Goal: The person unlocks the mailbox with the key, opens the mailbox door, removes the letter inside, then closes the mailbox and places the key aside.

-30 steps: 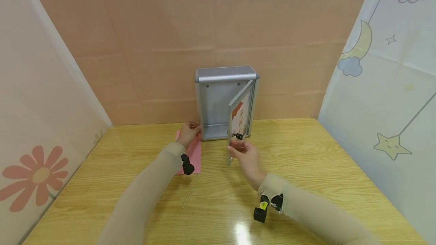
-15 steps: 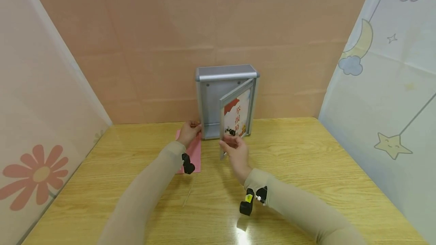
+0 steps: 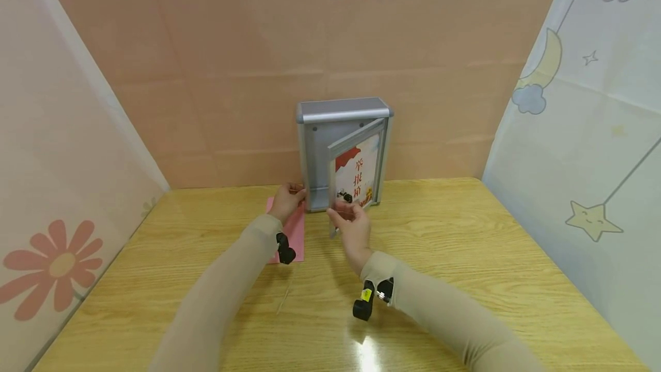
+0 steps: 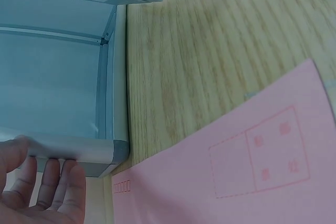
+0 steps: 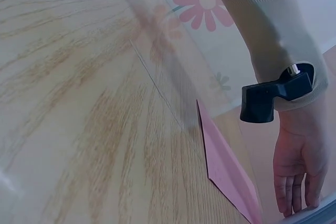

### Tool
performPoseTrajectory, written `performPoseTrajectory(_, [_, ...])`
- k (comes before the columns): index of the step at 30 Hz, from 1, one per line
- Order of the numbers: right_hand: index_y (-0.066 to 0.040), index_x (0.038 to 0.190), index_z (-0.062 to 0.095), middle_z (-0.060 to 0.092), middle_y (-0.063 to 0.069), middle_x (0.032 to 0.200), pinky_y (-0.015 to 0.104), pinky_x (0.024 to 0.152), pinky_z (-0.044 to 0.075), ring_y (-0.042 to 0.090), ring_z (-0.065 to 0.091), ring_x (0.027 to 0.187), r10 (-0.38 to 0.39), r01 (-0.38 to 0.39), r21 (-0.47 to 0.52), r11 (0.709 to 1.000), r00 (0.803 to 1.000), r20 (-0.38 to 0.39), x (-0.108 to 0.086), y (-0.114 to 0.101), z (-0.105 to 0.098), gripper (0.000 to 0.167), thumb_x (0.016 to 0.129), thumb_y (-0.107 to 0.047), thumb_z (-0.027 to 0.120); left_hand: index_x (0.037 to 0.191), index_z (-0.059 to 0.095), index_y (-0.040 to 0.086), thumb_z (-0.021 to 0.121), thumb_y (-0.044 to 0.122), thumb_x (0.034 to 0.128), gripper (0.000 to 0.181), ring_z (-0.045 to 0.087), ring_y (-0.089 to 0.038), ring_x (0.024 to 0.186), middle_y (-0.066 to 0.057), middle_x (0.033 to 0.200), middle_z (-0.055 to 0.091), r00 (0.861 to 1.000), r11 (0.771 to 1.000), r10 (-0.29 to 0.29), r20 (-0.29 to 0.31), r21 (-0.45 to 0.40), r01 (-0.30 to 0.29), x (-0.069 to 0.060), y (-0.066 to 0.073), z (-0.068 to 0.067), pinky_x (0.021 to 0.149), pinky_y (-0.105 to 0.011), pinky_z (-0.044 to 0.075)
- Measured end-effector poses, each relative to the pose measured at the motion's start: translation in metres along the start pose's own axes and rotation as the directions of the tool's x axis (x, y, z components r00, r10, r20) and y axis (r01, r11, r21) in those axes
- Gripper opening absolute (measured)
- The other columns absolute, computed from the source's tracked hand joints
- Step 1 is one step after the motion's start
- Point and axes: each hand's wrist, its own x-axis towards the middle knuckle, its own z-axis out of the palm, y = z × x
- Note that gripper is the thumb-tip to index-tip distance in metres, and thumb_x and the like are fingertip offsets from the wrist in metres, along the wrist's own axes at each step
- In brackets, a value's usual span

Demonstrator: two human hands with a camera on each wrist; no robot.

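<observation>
A silver-grey metal box (image 3: 345, 109) stands upright at the back of the table, its hinged door (image 3: 356, 157) partly swung out on the right. Red characters are printed on the door's front panel. My left hand (image 3: 286, 204) grips the box's left side edge; the left wrist view shows the thumb in front and the fingers (image 4: 71, 192) along the outer side. With thumb and fingers, my right hand (image 3: 355, 228) holds the door's free edge near its lower end. A small black and silver piece (image 3: 346, 195) sticks out from the door just above that hand.
A pink envelope (image 3: 294, 237) lies flat on the wooden table (image 3: 439, 280), beneath and beside the left wrist. The left wrist view shows red printed boxes on it. Behind the metal box rises an orange-brown backdrop (image 3: 237, 73); patterned sheets flank both sides.
My right hand has moved left and slightly away from me, swinging the door partway toward the box, so its printed front faces me more. The left hand has stayed on the box's side.
</observation>
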Motion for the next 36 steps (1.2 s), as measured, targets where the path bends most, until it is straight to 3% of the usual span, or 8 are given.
performPoseTrajectory(4, [0.0, 0.105, 0.066, 0.068, 0.011, 0.101, 0.018, 0.069, 0.053, 0.009, 0.061, 0.082, 0.001, -0.001, 0.014, 1.0, 1.0, 0.022, 0.0, 0.001, -0.003, 0.026, 0.082, -0.006, 0.076, 0.121, 0.05, -0.004, 0.054, 0.014, 0.0998, 0.028, 0.059, -0.035, 0.106, -0.019, 0.113, 0.057, 1.0, 1.0, -0.007, 0.003, -0.011, 0.007, 0.0, 0.0, 0.0, 0.094, -0.048, 0.049])
performPoseTrajectory(9, [0.002, 0.115, 0.059, 0.065, 0.01, 0.106, 0.023, 0.072, 0.054, 0.009, 0.062, 0.084, 0.061, -0.067, 0.039, 0.997, 0.988, 0.142, 0.001, 0.0, -0.017, 0.035, 0.085, -0.008, 0.074, 0.121, 0.05, -0.004, 0.053, 0.013, 0.1, 0.027, 0.058, -0.037, 0.108, -0.019, 0.113, 0.056, 1.0, 1.0, -0.011, 0.012, -0.009, 0.011, 0.0, -0.001, 0.0, 0.095, -0.048, 0.048])
performPoseTrajectory(14, [0.002, 0.125, 0.046, 0.058, 0.009, 0.112, 0.044, 0.088, 0.054, 0.02, 0.063, 0.094, 0.156, -0.156, -0.022, 0.987, 0.947, 0.279, 0.01, -0.014, -0.037, 0.039, 0.095, -0.018, 0.063, 0.121, 0.05, -0.004, 0.053, 0.014, 0.1001, 0.028, 0.058, -0.037, 0.106, -0.019, 0.114, 0.056, 1.0, 1.0, -0.009, 0.006, 0.006, 0.009, 0.0, -0.001, 0.001, 0.094, -0.048, 0.049])
performPoseTrajectory(17, [0.004, 0.122, 0.044, 0.059, 0.014, 0.11, 0.045, 0.088, 0.054, 0.02, 0.065, 0.089, 0.198, -0.165, -0.122, 0.979, 0.915, 0.352, 0.021, -0.028, -0.048, 0.035, 0.099, -0.02, 0.055, 0.122, 0.05, -0.003, 0.053, 0.015, 0.1, 0.028, 0.059, -0.035, 0.105, -0.019, 0.115, 0.056, 1.0, 1.0, -0.007, 0.002, 0.011, 0.007, 0.0, 0.0, 0.001, 0.093, -0.046, 0.049])
performPoseTrajectory(21, [0.006, 0.118, 0.046, 0.059, 0.024, 0.112, 0.04, 0.083, 0.057, 0.015, 0.064, 0.079, 0.205, -0.096, -0.256, 0.962, 0.873, 0.444, 0.038, -0.044, -0.059, 0.034, 0.099, -0.022, 0.053, 0.122, 0.05, -0.004, 0.054, 0.014, 0.0999, 0.028, 0.059, -0.035, 0.106, -0.02, 0.116, 0.056, 1.0, 1.0, -0.007, -0.003, 0.011, 0.007, 0.0, 0.002, 0.002, 0.092, -0.046, 0.049])
performPoseTrajectory(24, [0.006, 0.117, 0.049, 0.058, 0.029, 0.113, 0.037, 0.081, 0.057, 0.025, 0.065, 0.083, 0.157, 0.008, -0.319, 0.948, 0.858, 0.49, 0.045, -0.054, -0.064, 0.035, 0.099, -0.023, 0.055, 0.121, 0.05, -0.004, 0.054, 0.013, 0.0999, 0.028, 0.058, -0.037, 0.108, -0.02, 0.115, 0.056, 1.0, 1.0, -0.015, -0.004, 0.002, 0.015, -0.001, 0.003, 0.002, 0.094, -0.046, 0.049])
performPoseTrajectory(28, [0.005, 0.113, 0.057, 0.059, 0.029, 0.108, 0.032, 0.077, 0.057, 0.043, 0.062, 0.096, 0.102, 0.101, -0.349, 0.932, 0.849, 0.519, 0.052, -0.06, -0.065, 0.031, 0.098, -0.022, 0.059, 0.12, 0.05, -0.005, 0.053, 0.013, 0.1001, 0.027, 0.057, -0.039, 0.109, -0.02, 0.113, 0.056, 1.0, 1.0, -0.021, 0.001, -0.013, 0.021, -0.001, 0.003, 0.002, 0.095, -0.048, 0.048])
performPoseTrajectory(36, [0.002, 0.106, 0.066, 0.064, 0.02, 0.098, 0.026, 0.073, 0.057, 0.04, 0.065, 0.094, 0.103, 0.125, -0.405, 0.906, 0.862, 0.496, 0.055, -0.063, -0.059, 0.026, 0.094, -0.021, 0.064, 0.121, 0.05, -0.004, 0.052, 0.013, 0.1003, 0.027, 0.057, -0.039, 0.11, -0.02, 0.113, 0.056, 1.0, 1.0, -0.021, 0.008, -0.019, 0.022, -0.001, 0.003, 0.002, 0.096, -0.049, 0.047])
